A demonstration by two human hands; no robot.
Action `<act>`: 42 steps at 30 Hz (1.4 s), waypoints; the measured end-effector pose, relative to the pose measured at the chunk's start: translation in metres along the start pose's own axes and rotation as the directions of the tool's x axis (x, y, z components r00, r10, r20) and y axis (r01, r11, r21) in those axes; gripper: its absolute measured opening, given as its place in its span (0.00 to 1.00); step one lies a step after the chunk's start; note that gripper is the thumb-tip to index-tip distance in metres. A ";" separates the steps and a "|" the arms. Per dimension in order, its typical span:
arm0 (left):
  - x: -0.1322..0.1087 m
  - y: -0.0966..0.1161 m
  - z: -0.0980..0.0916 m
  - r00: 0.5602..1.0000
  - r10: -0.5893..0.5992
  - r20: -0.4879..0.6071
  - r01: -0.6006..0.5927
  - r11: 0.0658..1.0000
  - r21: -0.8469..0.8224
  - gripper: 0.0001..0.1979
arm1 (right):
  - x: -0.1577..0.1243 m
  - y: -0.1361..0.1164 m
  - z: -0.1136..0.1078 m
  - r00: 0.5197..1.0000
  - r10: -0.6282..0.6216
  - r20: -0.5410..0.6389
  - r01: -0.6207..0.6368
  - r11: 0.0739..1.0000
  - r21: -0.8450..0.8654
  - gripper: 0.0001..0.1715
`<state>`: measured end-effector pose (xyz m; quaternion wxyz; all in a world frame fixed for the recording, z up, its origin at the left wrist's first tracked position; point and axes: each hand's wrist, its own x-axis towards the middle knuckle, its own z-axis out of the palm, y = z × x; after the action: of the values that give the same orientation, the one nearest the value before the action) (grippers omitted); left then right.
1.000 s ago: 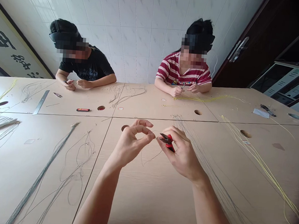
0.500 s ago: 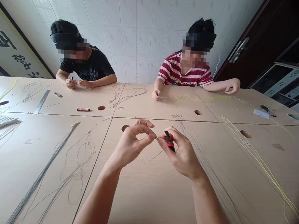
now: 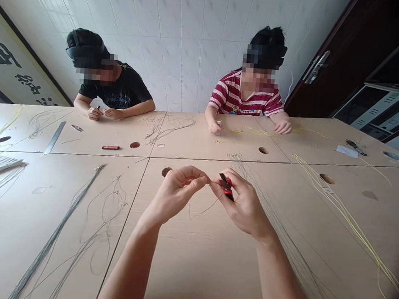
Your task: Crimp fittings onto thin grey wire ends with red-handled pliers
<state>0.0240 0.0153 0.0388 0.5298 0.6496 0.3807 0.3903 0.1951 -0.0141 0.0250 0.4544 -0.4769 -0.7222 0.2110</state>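
My left hand (image 3: 184,192) pinches something tiny at its thumb and fingertips, in the middle of the view. Right beside it, my right hand (image 3: 241,203) is closed round small pliers (image 3: 227,186) with red handles and dark jaws that point up. The fingertips of both hands nearly meet at a tiny yellowish piece (image 3: 210,182). A thin dark wire (image 3: 199,215) hangs in a loop below the fingertips, over the wooden table (image 3: 190,268). What exactly the left fingertips hold is too small to make out.
Grey wires (image 3: 58,230) lie in a bundle at left, tangled ones (image 3: 106,211) beside them. Yellow wires (image 3: 349,216) stretch along the right. Across the table sit a person in black (image 3: 121,88) and a person in stripes (image 3: 247,95). A ruler (image 3: 54,138) lies far left.
My left hand's raised fingers have curled down towards its thumb. My right hand keeps its hold on the pliers. The striped person's outstretched hand has come inward onto the table.
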 end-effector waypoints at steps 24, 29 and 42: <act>0.001 -0.004 0.002 0.998 -0.003 -0.064 0.002 1.000 -0.009 0.11 | -0.001 0.002 0.003 0.997 0.028 -0.073 -0.026 0.999 0.031 0.07; 0.002 -0.004 0.003 0.995 -0.006 -0.102 0.012 0.998 0.063 0.12 | -0.001 0.003 0.004 0.997 0.016 -0.075 -0.017 1.000 -0.009 0.07; 0.001 -0.001 0.006 0.996 -0.023 -0.089 0.036 0.989 0.146 0.12 | 0.001 0.001 0.004 0.995 -0.068 -0.073 0.061 0.994 -0.093 0.15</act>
<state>0.0295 0.0136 0.0375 0.4689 0.6637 0.4408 0.3812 0.1920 -0.0118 0.0225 0.4658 -0.4810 -0.7285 0.1448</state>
